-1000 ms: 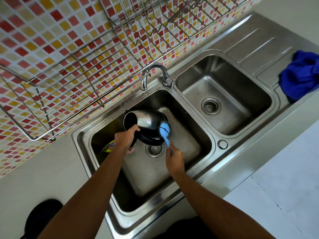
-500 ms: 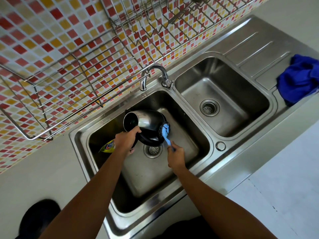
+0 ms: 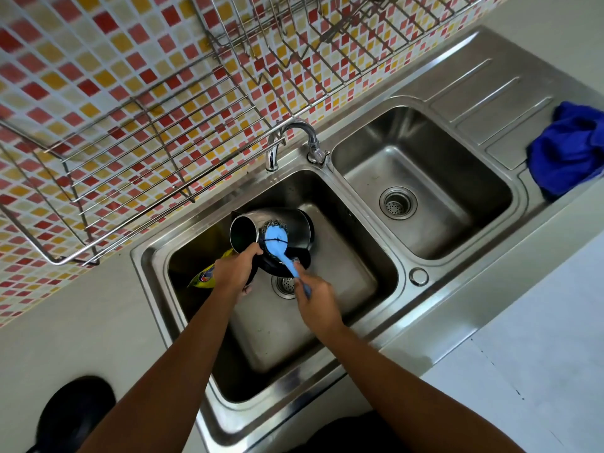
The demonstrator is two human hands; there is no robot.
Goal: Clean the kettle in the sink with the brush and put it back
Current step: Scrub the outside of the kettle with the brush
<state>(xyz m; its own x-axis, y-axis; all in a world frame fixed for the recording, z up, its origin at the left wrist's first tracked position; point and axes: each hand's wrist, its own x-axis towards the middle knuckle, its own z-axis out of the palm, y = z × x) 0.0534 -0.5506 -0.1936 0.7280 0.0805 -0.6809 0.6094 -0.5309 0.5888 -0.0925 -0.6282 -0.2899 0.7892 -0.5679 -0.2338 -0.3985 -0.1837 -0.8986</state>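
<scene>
A steel kettle [image 3: 295, 223] with a black base lies tilted on its side over the left sink basin [image 3: 346, 279], its open mouth facing left. My left hand [image 3: 233, 273] grips its black handle near the mouth. My right hand [image 3: 318, 302] holds the thin handle of a light-blue brush [image 3: 276, 240], whose round head presses against the kettle's steel side just right of the mouth.
The tap [image 3: 294, 138] arches over the left basin's back rim. A yellow packet [image 3: 206, 276] lies in the basin under my left hand. The right basin [image 3: 457, 204] holds nothing. A blue cloth [image 3: 568, 152] sits on the drainboard. Wire racks [image 3: 147, 125] hang on the tiled wall. A black round object [image 3: 75, 413] sits at the counter's lower left.
The brush head has moved left, from the kettle's base end to the steel side near the mouth. My left hand keeps its grip on the handle.
</scene>
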